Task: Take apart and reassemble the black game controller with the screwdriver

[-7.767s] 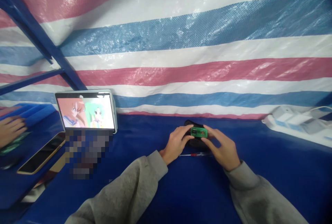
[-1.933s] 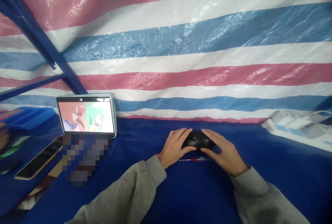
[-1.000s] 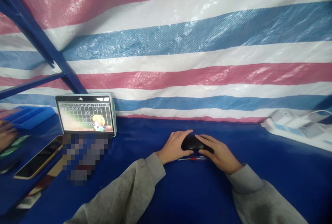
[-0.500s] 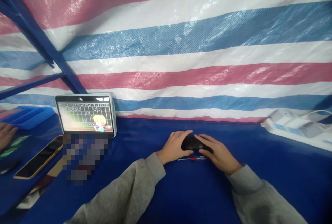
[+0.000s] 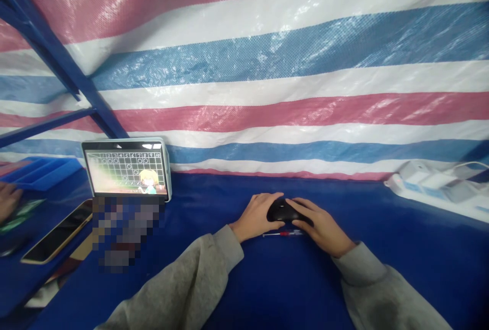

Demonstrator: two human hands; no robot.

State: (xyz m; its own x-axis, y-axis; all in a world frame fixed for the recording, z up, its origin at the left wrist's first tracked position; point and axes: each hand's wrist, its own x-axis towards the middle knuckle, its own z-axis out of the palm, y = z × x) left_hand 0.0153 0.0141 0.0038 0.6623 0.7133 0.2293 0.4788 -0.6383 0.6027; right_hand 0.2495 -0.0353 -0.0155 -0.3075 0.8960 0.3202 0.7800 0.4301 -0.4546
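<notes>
A black rounded object (image 5: 283, 211), resembling a computer mouse, rests on the blue table (image 5: 282, 289). My left hand (image 5: 259, 216) grips its left end between thumb and fingers. From the other side, my right hand (image 5: 321, 224) holds the right end, fingers on top and thumb at the near edge. Just below the black object lies a small screwdriver (image 5: 284, 234) with a red and clear handle, its thin shaft pointing left; the right end is close to my right thumb.
At the left stand a tablet (image 5: 128, 169) showing a cartoon, a phone (image 5: 57, 233) and a blue divided tray (image 5: 48, 172). Another person's hand (image 5: 8, 201) is at the far left edge. A white power strip (image 5: 439, 192) with plugs lies at right.
Both my hands and the black object are almost unmoved. The other person's hand has shifted slightly left. The picture on the tablet has changed a little.
</notes>
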